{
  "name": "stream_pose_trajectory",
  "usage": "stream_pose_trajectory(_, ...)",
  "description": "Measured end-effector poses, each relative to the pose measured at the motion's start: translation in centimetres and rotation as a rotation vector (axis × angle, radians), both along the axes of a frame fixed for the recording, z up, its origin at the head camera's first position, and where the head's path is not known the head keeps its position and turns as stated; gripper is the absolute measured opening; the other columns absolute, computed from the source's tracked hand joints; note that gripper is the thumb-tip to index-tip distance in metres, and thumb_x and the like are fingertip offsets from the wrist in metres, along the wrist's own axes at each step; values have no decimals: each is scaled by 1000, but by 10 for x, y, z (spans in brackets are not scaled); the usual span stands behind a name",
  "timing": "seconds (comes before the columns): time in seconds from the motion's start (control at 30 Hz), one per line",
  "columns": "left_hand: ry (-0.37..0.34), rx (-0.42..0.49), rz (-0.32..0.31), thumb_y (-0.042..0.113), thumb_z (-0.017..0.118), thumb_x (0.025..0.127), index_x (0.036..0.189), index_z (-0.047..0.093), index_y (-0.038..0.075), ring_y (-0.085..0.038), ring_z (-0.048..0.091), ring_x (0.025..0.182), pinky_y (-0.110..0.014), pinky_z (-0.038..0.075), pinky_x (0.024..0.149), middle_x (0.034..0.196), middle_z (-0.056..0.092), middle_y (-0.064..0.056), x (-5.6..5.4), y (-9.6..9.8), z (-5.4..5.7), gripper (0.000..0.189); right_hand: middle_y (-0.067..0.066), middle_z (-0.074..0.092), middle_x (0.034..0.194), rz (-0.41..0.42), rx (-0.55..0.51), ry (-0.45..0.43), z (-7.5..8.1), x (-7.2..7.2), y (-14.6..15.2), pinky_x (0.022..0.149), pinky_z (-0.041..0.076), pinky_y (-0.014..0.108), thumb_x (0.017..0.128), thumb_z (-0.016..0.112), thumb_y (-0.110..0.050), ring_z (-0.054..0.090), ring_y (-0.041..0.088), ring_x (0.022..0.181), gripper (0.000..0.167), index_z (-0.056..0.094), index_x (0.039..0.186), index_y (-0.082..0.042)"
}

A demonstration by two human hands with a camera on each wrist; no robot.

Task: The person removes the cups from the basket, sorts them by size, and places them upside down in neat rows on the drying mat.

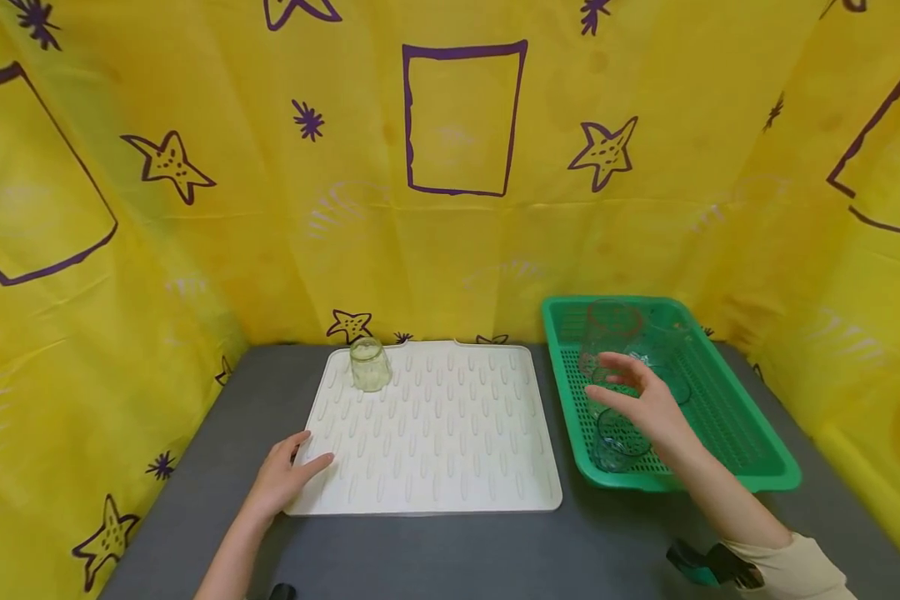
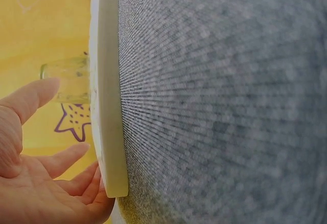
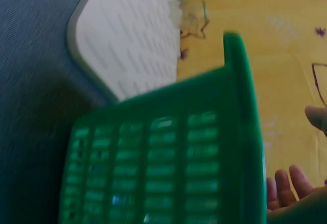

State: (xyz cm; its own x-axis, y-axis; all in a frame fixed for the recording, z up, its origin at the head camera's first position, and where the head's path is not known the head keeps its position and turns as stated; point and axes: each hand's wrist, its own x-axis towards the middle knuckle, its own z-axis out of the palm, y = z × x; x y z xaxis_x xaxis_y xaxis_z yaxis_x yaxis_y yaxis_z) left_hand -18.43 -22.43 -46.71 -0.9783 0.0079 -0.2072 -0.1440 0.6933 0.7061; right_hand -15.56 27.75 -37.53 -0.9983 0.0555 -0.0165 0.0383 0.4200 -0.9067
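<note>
A pale yellow-green glass (image 1: pixel 371 365) stands at the back left of a white ribbed drying mat (image 1: pixel 450 433). My left hand (image 1: pixel 285 477) rests at the mat's left edge, fingers loosely spread and holding nothing. In the left wrist view the fingers (image 2: pixel 76 185) lie along the mat's edge, with the glass (image 2: pixel 69 81) behind the thumb. Over the green basket (image 1: pixel 776 475) hovers my right hand (image 1: pixel 642 400), thumb and fingers apart with no object between them. Beneath it are several clear glasses, among them a bluish one (image 1: pixel 619 442) at the front and a reddish one (image 1: pixel 613 321) at the back.
The mat and basket stand side by side on a dark grey table (image 1: pixel 420 554). The basket's slotted wall (image 3: pixel 168 157) rises beside the mat in the right wrist view. A yellow patterned cloth (image 1: pixel 457 250) hangs behind and at both sides.
</note>
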Motion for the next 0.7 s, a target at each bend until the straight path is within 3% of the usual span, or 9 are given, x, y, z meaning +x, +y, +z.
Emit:
stream_pose_trajectory(0.4, -24, 0, -3, 39, 67, 91, 144, 33, -11, -50, 29, 133, -62, 26, 107, 145, 27, -36, 0, -1, 0, 80, 20, 32, 150, 39, 184, -59, -10, 19, 43, 89, 43, 57, 88, 72, -39, 35, 43, 128, 83, 28, 151, -6)
stream_pose_trajectory(0.7, -34, 14, -11, 40, 67, 91, 145, 32, -11, -50, 26, 135, -62, 24, 108, 146, 26, -36, 0, 0, 1, 81, 26, 33, 144, 134, 278, -116, -17, 22, 53, 78, 49, 44, 84, 77, -33, 41, 42, 119, 87, 28, 146, 4)
